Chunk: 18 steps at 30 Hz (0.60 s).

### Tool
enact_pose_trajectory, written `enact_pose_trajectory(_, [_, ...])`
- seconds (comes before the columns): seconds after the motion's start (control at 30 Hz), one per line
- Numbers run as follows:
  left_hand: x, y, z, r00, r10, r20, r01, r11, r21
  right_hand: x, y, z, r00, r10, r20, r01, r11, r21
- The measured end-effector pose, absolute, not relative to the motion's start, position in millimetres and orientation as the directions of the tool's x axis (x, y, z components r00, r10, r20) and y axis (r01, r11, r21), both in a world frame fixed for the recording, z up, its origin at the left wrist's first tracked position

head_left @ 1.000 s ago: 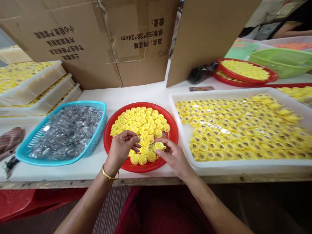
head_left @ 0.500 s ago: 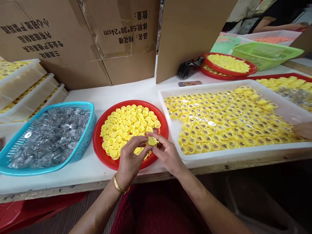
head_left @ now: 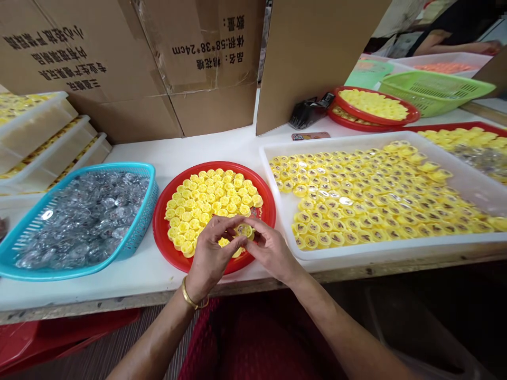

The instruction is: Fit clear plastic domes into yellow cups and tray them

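Note:
My left hand (head_left: 212, 252) and my right hand (head_left: 273, 252) meet over the near edge of a round red tray (head_left: 163, 245). Between the fingertips of both is a small round yellow plastic case (head_left: 244, 230), its top glossy and clear-looking. Thumbs press from the near side while the index fingers curve around the far side. Many open yellow cases (head_left: 206, 192) cover the tray beneath. Left of it, a blue basket (head_left: 148, 211) is filled with clear round plastic covers (head_left: 93, 216). To the right, a white tray (head_left: 283, 227) bears rows of yellow cases with printed discs.
Stacked white bins (head_left: 39, 126) stand at the left, below a large cardboard box (head_left: 214, 113). Behind the white tray are a black tape dispenser (head_left: 311, 111), stacked red trays (head_left: 336, 105) and a green basket (head_left: 435, 87). A co-worker's arm (head_left: 447, 45) shows at top right.
The yellow case between my hands showed a patterned inside before; its top now looks clear and shiny. Another hand at the white tray's right edge has left the view.

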<state>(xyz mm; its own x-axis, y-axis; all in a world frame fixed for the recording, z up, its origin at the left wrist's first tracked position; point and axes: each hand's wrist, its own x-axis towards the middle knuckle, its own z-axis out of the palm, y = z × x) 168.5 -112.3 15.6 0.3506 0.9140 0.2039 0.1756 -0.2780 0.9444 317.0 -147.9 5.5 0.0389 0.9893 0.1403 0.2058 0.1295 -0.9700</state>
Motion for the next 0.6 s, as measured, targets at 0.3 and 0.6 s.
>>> enact_pose_trajectory(0.3, [163.3, -109.2, 16.6, 0.394, 0.889, 0.233, 0.21, -0.334, 0.919, 316.9, -145.5, 6.0, 0.004, 0.982, 0.188, 0.258, 0.181, -0.949])
enact_pose_trajectory(0.6, [159.2, -101.9, 28.4, 0.529, 0.799, 0.286, 0.334, -0.506, 0.795, 318.6, -143.0, 6.5, -0.034, 0.973, 0.228, 0.302, 0.228, -0.926])
